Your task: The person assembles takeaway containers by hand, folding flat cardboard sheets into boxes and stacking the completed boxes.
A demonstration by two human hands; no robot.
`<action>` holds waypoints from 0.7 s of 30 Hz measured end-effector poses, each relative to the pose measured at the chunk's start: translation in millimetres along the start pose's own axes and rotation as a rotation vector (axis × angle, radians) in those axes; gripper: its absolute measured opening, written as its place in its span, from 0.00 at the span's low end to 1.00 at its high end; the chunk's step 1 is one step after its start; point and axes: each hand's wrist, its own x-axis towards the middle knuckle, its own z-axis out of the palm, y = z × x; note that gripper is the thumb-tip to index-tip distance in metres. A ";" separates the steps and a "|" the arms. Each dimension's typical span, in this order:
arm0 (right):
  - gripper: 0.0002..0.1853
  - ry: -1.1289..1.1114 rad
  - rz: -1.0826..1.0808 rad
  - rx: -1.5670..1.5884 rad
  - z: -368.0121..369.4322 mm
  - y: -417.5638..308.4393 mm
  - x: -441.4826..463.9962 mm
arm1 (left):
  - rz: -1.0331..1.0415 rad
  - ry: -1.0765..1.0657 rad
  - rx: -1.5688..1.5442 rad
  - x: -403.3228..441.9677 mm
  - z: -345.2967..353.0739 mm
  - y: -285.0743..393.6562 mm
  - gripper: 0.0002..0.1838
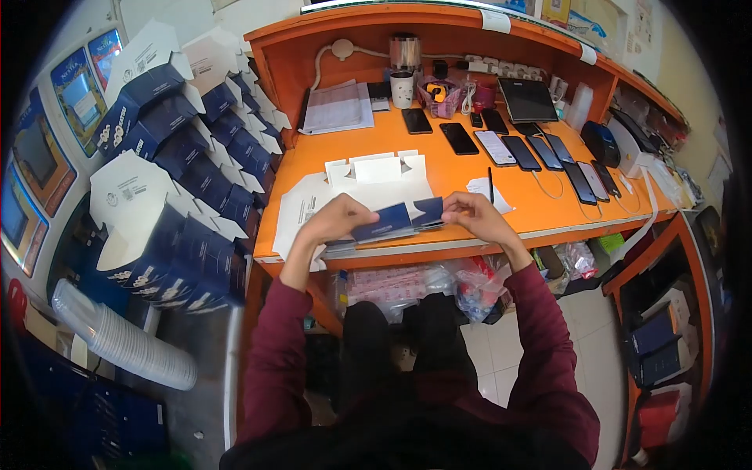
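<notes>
A flat cardboard box blank [392,180], white inside with dark blue flaps, lies at the front edge of the orange desk [462,176]. My left hand [341,219] pinches the left part of its blue front flap [382,222]. At the flap's right end, my right hand [474,215] holds the blue edge between thumb and fingers. The near flaps are raised and folded. Under the blank and to its left lies more white cardboard [294,207] with small print.
Stacked blue-and-white boxes [188,164] stand at the left, above a column of nested plastic cups [129,337]. Several phones [458,139], a pen [491,185], a cup [402,89] and a black laptop [529,100] are on the desk. Papers [337,108] lie at the back left.
</notes>
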 end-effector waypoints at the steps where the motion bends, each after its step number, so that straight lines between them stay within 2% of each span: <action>1: 0.14 0.068 -0.029 -0.067 2.3 -4.0 0.9 | 0.010 0.004 -0.088 0.1 -0.2 -4.9 0.16; 3: 0.10 0.230 -0.154 -0.187 13.7 -21.3 3.3 | 0.067 0.025 -0.182 6.7 0.8 -15.8 0.15; 6: 0.10 0.452 -0.338 -0.210 40.5 -38.0 20.6 | -0.028 0.146 -0.247 2.7 9.4 8.8 0.13; 7: 0.08 0.479 -0.341 -0.381 46.2 -51.4 23.2 | -0.022 0.185 -0.230 5.6 13.5 3.8 0.12; 10: 0.07 0.470 -0.493 -0.637 67.7 -62.8 28.6 | -0.045 0.200 -0.247 8.0 20.7 -3.6 0.12; 13: 0.05 0.399 -0.525 -0.683 78.8 -64.0 31.5 | -0.079 0.194 -0.333 6.8 23.9 -18.9 0.13; 14: 0.04 0.378 -0.473 -0.682 76.3 -63.9 33.3 | -0.078 0.194 -0.387 6.8 25.1 -25.4 0.13; 16: 0.04 0.331 -0.363 -0.677 69.0 -62.6 37.4 | -0.039 0.244 -0.295 -3.7 24.2 -6.1 0.14; 21: 0.03 0.227 -0.330 -0.718 72.6 -67.2 42.8 | -0.035 0.204 -0.290 -5.3 22.1 -0.3 0.17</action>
